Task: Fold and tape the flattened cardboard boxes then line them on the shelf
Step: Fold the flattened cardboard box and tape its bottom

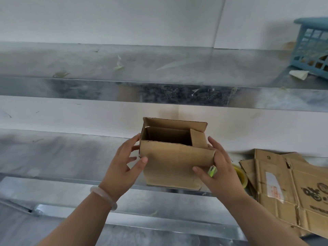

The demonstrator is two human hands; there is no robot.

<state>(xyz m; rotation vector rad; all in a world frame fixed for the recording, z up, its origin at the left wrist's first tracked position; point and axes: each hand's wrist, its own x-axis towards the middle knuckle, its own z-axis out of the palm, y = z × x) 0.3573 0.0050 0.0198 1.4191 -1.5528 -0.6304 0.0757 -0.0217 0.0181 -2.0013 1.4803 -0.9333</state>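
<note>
The cardboard box (170, 157) stands upright on the metal shelf (71, 157), its top open, with 1 long flap raised at the back and 1 short flap folded in on its right side. My left hand (122, 167) is at the box's left side, fingers spread and loose, thumb touching its front face. My right hand (221, 174) is at the box's right corner, thumb pressing the front, with a small green object (212, 170) tucked in its fingers. Just right of the box, behind that hand, lies a yellow tape roll (240, 174); further right are the flattened boxes (284, 183). Above and far right of the box sits a blue basket (310, 47).
</note>
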